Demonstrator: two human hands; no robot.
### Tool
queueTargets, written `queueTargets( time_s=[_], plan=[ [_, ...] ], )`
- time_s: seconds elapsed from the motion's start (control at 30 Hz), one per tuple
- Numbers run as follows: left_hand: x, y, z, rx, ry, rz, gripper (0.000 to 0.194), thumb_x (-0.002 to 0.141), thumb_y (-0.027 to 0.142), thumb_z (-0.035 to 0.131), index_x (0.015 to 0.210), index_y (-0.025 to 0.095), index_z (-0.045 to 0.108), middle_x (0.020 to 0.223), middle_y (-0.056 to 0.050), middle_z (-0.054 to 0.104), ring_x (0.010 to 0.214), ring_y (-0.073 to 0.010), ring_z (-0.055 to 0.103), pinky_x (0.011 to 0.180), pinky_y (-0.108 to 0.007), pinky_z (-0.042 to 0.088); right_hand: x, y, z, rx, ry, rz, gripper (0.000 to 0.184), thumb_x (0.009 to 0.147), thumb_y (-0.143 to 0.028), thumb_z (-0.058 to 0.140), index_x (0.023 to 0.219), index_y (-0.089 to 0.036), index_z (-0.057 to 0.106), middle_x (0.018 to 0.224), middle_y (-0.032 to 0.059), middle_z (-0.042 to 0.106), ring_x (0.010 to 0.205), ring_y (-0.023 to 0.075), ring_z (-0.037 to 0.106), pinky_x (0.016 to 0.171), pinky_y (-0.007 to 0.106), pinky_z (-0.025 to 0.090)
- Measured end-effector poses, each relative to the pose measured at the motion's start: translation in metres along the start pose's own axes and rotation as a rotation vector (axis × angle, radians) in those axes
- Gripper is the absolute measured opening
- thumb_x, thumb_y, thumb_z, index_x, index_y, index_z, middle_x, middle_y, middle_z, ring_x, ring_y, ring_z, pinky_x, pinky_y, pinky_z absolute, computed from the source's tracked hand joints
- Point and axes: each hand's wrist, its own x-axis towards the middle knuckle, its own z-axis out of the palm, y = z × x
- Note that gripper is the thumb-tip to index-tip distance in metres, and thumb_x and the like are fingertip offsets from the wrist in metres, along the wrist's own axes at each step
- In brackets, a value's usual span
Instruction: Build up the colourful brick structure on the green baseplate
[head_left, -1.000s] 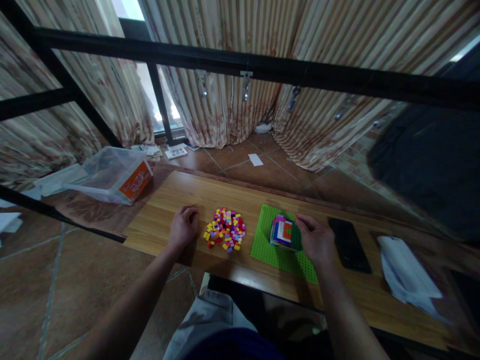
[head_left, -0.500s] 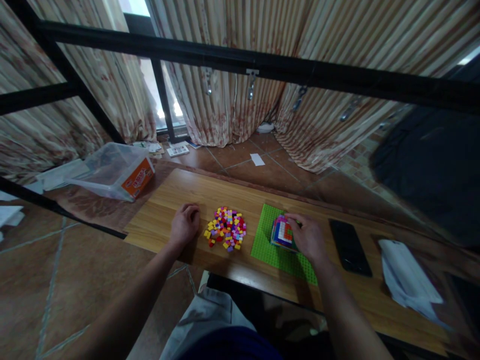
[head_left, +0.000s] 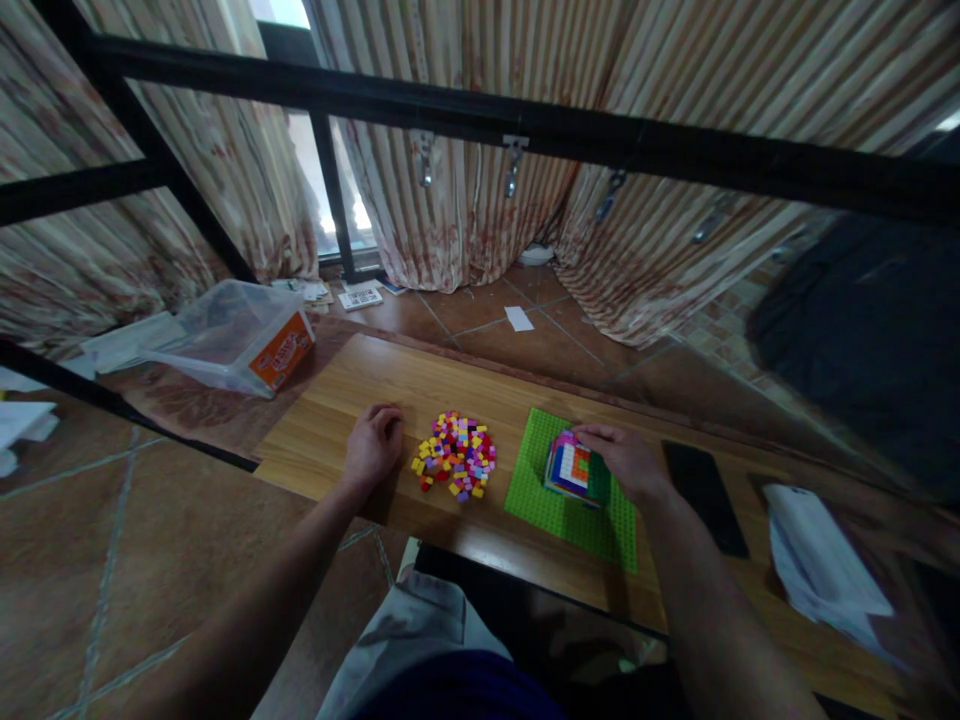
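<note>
A layered build of toy bricks [head_left: 574,470] stands on a green studded baseplate [head_left: 526,490]. Its top shows square bands of blue, white, orange and green, with pink along the far edge. My right hand [head_left: 624,462] reaches over it from the right, fingertips together at that pink far edge. Whether a brick is between them is too small to tell. To the left lies a loose pile of small toy bricks [head_left: 457,455], mostly yellow, pink, red and purple. Beside the pile my left hand [head_left: 373,447] rests on the table, fingers curled in; what they hold, if anything, is hidden.
The narrow wooden table [head_left: 360,375] also bears a black phone-like slab [head_left: 705,498] and a white packet [head_left: 821,550] on the right. A clear plastic bin [head_left: 225,335] with an orange label stands beyond its left end. A black metal bar [head_left: 465,110] crosses in front of the curtains.
My right hand has drawn back slightly to the right, its fingers straighter, uncovering more of the build's green right side. My left hand stays beside the pile. The whole view has shifted a little.
</note>
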Motion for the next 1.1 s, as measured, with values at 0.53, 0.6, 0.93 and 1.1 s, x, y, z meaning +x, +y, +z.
queueTargets(
  time_s=[0.53,0.6,0.93,1.1],
  plan=[
    [0.0,0.003,-0.002,-0.001,-0.008,-0.006,0.024,0.087,0.028,0.048,0.093,0.019,0.069,0.106,-0.01,0.067,0.101,-0.0237,0.064,0.09,-0.036,0.052,0.003,0.007,0.01,0.281,0.058,0.142,0.027,0.05,-0.038,0.081,0.069,-0.02,0.076,0.07,0.0064,0.075,0.063,0.0226,0.068,0.06,0.035,0.054],
    [0.0,0.004,-0.002,-0.004,-0.011,-0.012,0.023,0.087,0.028,0.048,0.093,0.019,0.069,0.106,-0.01,0.067,0.102,-0.0237,0.064,0.091,-0.036,0.052,0.003,0.008,0.012,0.307,0.056,0.15,0.028,0.05,-0.039,0.081,0.07,-0.019,0.075,0.069,0.0068,0.075,0.061,0.0233,0.068,0.059,0.037,0.055],
    [-0.001,0.002,0.0,-0.022,-0.003,0.008,0.022,0.087,0.025,0.048,0.092,0.019,0.068,0.106,-0.01,0.066,0.102,-0.0233,0.063,0.092,-0.036,0.052,-0.011,0.013,0.013,0.273,0.325,-0.006,0.036,0.061,-0.046,0.078,0.084,-0.019,0.075,0.089,0.0075,0.077,0.083,0.0258,0.071,0.077,0.041,0.055],
    [-0.002,0.002,0.0,-0.018,-0.008,0.014,0.021,0.087,0.023,0.048,0.092,0.018,0.068,0.104,-0.01,0.066,0.1,-0.0227,0.063,0.091,-0.036,0.052,-0.049,-0.001,0.03,0.089,0.588,-0.213,0.031,0.077,-0.044,0.067,0.089,-0.017,0.074,0.093,0.0099,0.075,0.087,0.0246,0.069,0.084,0.041,0.052]
  ],
)
